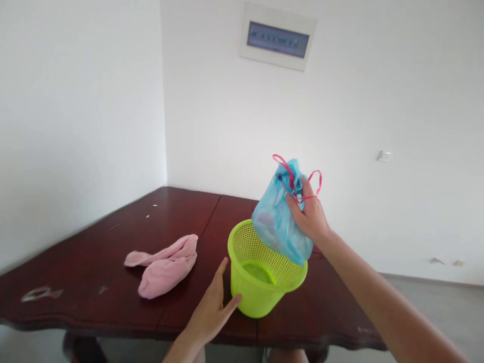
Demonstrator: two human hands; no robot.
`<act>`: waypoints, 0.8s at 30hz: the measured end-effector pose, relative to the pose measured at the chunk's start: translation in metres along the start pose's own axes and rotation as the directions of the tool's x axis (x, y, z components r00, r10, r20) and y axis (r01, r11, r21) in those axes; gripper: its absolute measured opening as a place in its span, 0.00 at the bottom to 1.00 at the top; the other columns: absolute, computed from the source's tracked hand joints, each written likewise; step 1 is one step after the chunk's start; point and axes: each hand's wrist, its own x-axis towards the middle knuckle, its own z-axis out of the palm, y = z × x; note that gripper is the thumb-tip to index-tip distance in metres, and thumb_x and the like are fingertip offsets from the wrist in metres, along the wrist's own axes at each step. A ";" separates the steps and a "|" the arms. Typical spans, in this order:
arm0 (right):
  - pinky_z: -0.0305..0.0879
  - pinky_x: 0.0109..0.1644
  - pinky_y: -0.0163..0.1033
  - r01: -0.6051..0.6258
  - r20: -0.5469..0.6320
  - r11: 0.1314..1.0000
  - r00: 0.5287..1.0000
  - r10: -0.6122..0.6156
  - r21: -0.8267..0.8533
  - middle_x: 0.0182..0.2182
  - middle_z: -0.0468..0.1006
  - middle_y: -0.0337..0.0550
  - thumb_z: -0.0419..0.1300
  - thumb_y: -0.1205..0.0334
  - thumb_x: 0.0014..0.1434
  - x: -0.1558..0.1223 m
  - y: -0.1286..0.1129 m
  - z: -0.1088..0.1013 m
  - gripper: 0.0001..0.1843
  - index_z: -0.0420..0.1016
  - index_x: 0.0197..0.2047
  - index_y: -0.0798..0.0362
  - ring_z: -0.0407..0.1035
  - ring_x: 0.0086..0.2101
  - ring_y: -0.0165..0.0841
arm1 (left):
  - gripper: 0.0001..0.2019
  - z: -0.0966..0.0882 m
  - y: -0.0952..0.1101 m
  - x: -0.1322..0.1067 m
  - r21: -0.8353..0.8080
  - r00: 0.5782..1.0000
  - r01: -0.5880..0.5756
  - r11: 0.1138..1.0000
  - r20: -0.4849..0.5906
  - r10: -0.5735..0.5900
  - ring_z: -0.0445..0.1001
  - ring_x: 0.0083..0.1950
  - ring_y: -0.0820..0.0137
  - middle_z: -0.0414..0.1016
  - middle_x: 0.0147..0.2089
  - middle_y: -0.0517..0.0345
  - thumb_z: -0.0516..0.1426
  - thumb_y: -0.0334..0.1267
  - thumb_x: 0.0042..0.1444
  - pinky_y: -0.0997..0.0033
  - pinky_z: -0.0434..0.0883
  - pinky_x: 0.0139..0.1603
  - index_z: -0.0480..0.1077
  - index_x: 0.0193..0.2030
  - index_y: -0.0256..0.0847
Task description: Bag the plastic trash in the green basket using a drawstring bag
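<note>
My right hand (312, 214) grips a light blue plastic drawstring bag (276, 219) by its gathered neck. Pink drawstrings loop out at the top, and something inside makes it bulge. The bag hangs over the right rear part of a lime green mesh basket (247, 297), hiding some of its rim. In the basket, the visible part of the floor is bare. Beside the basket's left side is my left hand (214, 305), fingers apart, its thumb touching or very near the wall. Further left on the table lies a folded pink cloth (170, 269).
The dark red-brown wooden table (124, 237) stands against white walls, its wavy front edge towards me. Small paper scraps and a pale mark lie on its left part. A breaker panel (278, 39) and a light switch (384, 156) are on the wall.
</note>
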 end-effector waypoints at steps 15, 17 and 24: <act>0.85 0.62 0.61 -0.404 0.309 0.915 0.872 0.379 0.017 0.51 0.93 0.58 0.65 0.38 0.74 -0.032 0.133 0.073 0.31 0.81 0.70 0.50 0.87 0.48 0.52 | 0.53 -0.013 0.026 0.002 -0.042 0.993 -0.012 0.999 0.118 0.017 0.67 0.90 0.36 0.62 0.93 0.34 0.64 0.69 0.78 0.26 0.68 0.88 0.45 0.97 0.54; 0.86 0.53 0.55 -0.468 0.350 0.883 0.835 0.425 0.044 0.47 0.93 0.56 0.58 0.34 0.79 -0.050 0.135 0.070 0.30 0.82 0.68 0.47 0.88 0.41 0.48 | 0.53 -0.013 0.025 0.003 -0.041 0.995 -0.020 0.999 0.102 0.024 0.69 0.89 0.36 0.63 0.92 0.34 0.64 0.69 0.77 0.27 0.70 0.87 0.46 0.97 0.53; 0.86 0.48 0.53 -0.598 -0.055 0.712 0.750 0.659 0.368 0.50 0.92 0.53 0.61 0.29 0.79 -0.184 0.091 -0.008 0.32 0.81 0.69 0.45 0.88 0.39 0.46 | 0.50 -0.008 0.019 -0.006 0.037 0.995 -0.098 0.995 0.005 0.098 0.68 0.90 0.40 0.65 0.91 0.34 0.65 0.63 0.79 0.29 0.70 0.88 0.47 0.96 0.51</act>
